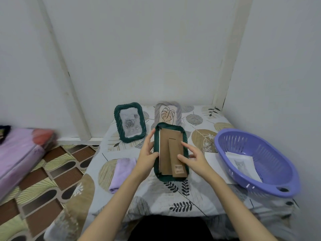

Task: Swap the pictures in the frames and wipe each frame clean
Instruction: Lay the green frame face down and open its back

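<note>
Head view: green frame [171, 152] at table [199, 202] centre, back up. Left hand [147, 153] grips its 9 o'clock edge; right hand [192, 158], fingers spread, touches its 3 o'clock edge. Cloth [122, 173] at 9 o'clock; basket [257, 162] at 3.

A small printed label [178, 169] sits on the frame's cardboard stand [175, 159], too blurred to read.

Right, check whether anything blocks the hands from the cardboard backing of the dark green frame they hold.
Nothing visible does. The brown cardboard backing faces up, its stand folded flat; the right hand hovers above it and the left hand grips the frame's edge.
</note>
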`<control>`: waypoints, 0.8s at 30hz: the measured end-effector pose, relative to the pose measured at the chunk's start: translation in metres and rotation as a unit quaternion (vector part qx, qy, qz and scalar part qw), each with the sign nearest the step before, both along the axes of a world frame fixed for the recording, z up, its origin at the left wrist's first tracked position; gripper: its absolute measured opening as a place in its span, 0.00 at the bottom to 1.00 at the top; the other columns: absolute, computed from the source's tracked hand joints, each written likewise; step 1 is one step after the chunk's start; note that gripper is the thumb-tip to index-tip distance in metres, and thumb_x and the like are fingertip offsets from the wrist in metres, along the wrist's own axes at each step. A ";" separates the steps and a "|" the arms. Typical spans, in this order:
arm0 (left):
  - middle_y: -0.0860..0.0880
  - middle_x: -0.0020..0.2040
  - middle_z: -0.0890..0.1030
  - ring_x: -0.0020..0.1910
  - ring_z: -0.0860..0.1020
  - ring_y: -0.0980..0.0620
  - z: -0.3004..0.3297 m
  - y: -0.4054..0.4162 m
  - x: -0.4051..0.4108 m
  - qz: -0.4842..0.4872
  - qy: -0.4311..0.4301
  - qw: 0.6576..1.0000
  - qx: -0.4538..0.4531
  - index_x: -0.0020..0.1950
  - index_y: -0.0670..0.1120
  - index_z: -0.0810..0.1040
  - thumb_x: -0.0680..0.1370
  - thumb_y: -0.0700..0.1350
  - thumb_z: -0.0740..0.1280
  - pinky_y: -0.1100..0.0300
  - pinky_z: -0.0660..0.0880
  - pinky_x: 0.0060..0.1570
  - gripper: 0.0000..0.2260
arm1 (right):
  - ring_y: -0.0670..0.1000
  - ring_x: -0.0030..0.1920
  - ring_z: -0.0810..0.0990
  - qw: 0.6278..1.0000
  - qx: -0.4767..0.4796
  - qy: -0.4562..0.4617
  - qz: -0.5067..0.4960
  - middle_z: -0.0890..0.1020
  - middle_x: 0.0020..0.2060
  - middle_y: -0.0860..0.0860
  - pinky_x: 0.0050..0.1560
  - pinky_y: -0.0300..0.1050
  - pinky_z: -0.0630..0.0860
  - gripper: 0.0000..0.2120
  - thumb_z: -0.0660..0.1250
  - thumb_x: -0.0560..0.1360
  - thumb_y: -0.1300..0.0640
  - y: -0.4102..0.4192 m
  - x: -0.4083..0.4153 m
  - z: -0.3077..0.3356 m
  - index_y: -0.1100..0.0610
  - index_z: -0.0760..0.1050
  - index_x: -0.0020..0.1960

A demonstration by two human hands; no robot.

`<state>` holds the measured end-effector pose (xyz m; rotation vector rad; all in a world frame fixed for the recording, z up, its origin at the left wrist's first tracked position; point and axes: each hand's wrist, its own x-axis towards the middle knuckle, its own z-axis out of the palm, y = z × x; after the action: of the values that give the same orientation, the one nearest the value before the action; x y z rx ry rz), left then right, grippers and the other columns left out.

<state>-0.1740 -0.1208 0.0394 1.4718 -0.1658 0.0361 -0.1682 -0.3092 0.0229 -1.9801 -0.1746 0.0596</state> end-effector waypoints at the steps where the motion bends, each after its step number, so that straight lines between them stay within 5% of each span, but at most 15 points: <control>1: 0.50 0.58 0.78 0.54 0.79 0.49 -0.002 0.002 -0.001 -0.009 0.019 1.000 -0.022 0.71 0.57 0.61 0.74 0.23 0.56 0.54 0.81 0.43 0.35 | 0.50 0.65 0.70 1.000 0.011 0.016 0.008 0.68 0.66 0.48 0.66 0.53 0.69 0.29 0.70 0.70 0.45 0.000 -0.002 -0.005 0.41 0.64 0.69; 4: 0.44 0.60 0.77 0.50 0.79 0.47 -0.017 0.004 -0.007 -0.022 0.079 0.996 -0.037 0.71 0.57 0.60 0.74 0.23 0.56 0.59 0.80 0.38 0.35 | 0.49 0.66 0.68 0.999 -0.020 0.043 0.003 0.68 0.67 0.50 0.67 0.50 0.67 0.33 0.71 0.69 0.47 0.000 -0.013 -0.018 0.45 0.62 0.71; 9: 0.43 0.71 0.67 0.65 0.72 0.46 -0.056 0.008 -0.015 0.000 0.090 0.988 0.123 0.75 0.53 0.50 0.74 0.26 0.58 0.50 0.72 0.63 0.36 | 0.53 0.70 0.62 0.991 -0.115 0.070 -0.001 0.62 0.67 0.55 0.70 0.52 0.62 0.36 0.70 0.71 0.46 0.007 -0.021 -0.049 0.49 0.58 0.74; 14: 0.43 0.73 0.61 0.66 0.64 0.54 -0.064 0.007 -0.012 0.000 0.081 0.957 0.277 0.76 0.43 0.46 0.74 0.26 0.56 0.73 0.60 0.57 0.34 | 0.57 0.67 0.60 0.968 -0.243 0.052 -0.021 0.65 0.66 0.57 0.68 0.51 0.61 0.33 0.66 0.72 0.42 0.015 -0.014 -0.060 0.48 0.60 0.73; 21: 0.40 0.70 0.67 0.71 0.64 0.45 -0.077 0.020 -0.014 0.016 0.044 0.933 0.356 0.71 0.39 0.62 0.74 0.30 0.60 0.69 0.56 0.62 0.25 | 0.55 0.69 0.58 0.973 -0.228 0.034 -0.007 0.65 0.68 0.55 0.69 0.50 0.58 0.29 0.68 0.72 0.44 -0.002 -0.022 -0.062 0.49 0.65 0.70; 24: 0.46 0.70 0.68 0.70 0.65 0.50 -0.082 0.032 -0.031 -0.008 0.005 0.922 0.388 0.70 0.45 0.66 0.77 0.43 0.66 0.63 0.58 0.68 0.22 | 0.53 0.69 0.59 0.978 -0.207 0.000 0.019 0.66 0.67 0.54 0.69 0.47 0.57 0.32 0.73 0.66 0.41 -0.014 -0.041 -0.070 0.48 0.70 0.67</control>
<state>-0.2053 -0.0891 -0.0424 2.2651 -0.1945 -0.0577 -0.2090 -0.3229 -0.0471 -2.3928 -0.2130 0.1298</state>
